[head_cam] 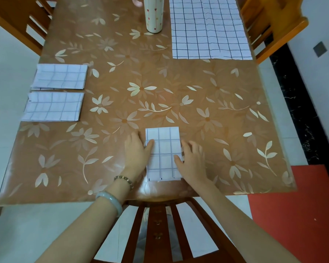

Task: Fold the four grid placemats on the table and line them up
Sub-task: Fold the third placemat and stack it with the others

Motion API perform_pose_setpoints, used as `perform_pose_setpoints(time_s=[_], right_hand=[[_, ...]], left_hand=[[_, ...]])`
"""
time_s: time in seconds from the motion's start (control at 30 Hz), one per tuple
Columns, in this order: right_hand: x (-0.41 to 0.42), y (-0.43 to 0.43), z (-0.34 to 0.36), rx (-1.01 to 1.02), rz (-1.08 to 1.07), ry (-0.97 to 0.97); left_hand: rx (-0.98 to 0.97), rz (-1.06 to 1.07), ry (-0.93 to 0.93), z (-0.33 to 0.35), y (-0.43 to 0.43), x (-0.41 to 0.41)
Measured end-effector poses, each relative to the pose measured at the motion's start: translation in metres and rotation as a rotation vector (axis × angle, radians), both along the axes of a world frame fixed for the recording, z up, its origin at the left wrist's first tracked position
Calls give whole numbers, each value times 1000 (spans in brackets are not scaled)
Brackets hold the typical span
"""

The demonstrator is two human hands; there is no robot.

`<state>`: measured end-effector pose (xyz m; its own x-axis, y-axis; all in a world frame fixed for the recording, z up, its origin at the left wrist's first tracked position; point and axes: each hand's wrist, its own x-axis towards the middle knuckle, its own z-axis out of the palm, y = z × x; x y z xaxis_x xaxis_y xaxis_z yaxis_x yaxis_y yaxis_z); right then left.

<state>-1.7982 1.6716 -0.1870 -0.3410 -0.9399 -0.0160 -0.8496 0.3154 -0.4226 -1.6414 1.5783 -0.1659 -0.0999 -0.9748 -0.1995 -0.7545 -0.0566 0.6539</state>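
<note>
No text, label, brand or number can be read anywhere. The tall cup (153, 15) shows only small hearts and thin stripes. The unfolded placemat (209, 29), front folded placemat (162, 149), far left folded placemat (60, 76) and near left folded placemat (52, 107) carry dark grid lines only. The worktop (160, 82) cover has a floral print only.

Table (160, 76): 4 grid placemats (162, 152), tumbler (153, 14), perhaps mug (136, 1).
</note>
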Motion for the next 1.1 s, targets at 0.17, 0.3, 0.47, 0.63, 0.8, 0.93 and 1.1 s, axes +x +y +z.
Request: perform_pose_setpoints(time_s=[0.17, 0.3, 0.47, 0.63, 0.8, 0.93, 1.1], right_hand=[[4, 0, -4, 27, -28, -30], [5, 2, -2, 31, -44, -72], [-1, -2, 9, 68, -102, -303], [-20, -21, 53, 293, -174, -1305], [-14, -34, 83, 567, -5, -1412], [8, -46, 106, 606, 151, -1230], [45, -65, 134, 621, 244, -1114]], left_hand=[[178, 163, 170, -2, 1, -12], [322, 230, 297, 7, 3, -22], [458, 179, 497, 20, 10, -25], [548, 245, 815, 45, 15, -9], [493, 289, 957, 79, 16, 14], [381, 390, 965, 103, 13, 48], [255, 501, 894, 133, 13, 120]])
